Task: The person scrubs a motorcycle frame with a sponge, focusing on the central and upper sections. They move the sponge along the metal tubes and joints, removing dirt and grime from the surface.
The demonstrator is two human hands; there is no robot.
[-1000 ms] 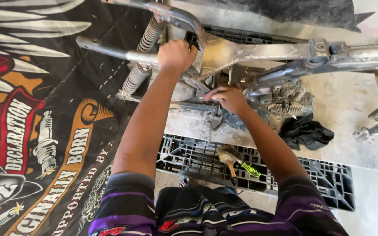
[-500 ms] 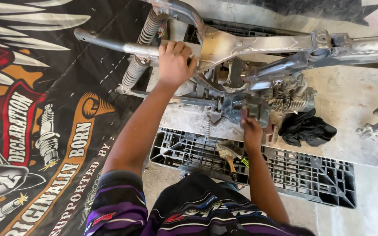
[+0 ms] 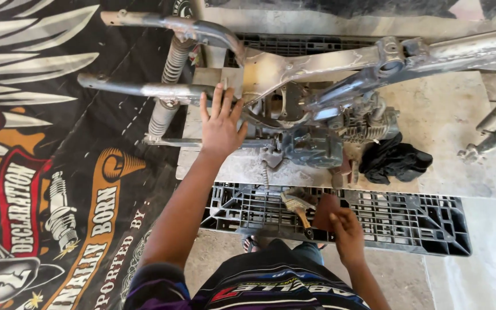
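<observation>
We see a bare motorcycle frame (image 3: 317, 63) lying on a slab. The left hand (image 3: 220, 123) rests on it, fingers spread flat. Below the frame, the right hand (image 3: 347, 235) pinches a brown sheet (image 3: 324, 211) beside a brush (image 3: 297, 205) on a black pallet (image 3: 409, 221).

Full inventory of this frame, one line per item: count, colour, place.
motorcycle frame: 1, bare grey metal, across the top, lying on the slab
shock springs: 2, grey, left end of the frame
engine block: 1, dull grey, under the frame's middle
cloth: 1, black, right of the engine
concrete slab: 1, pale grey, under the frame
plastic pallet: 1, black, below the slab
brush: 1, tan handle, on the pallet
sheet: 1, reddish-brown, at the right hand's fingers
banner: 1, black with red and orange print, left
left hand: open, resting on the frame tube
right hand: on the sheet, grip unclear
</observation>
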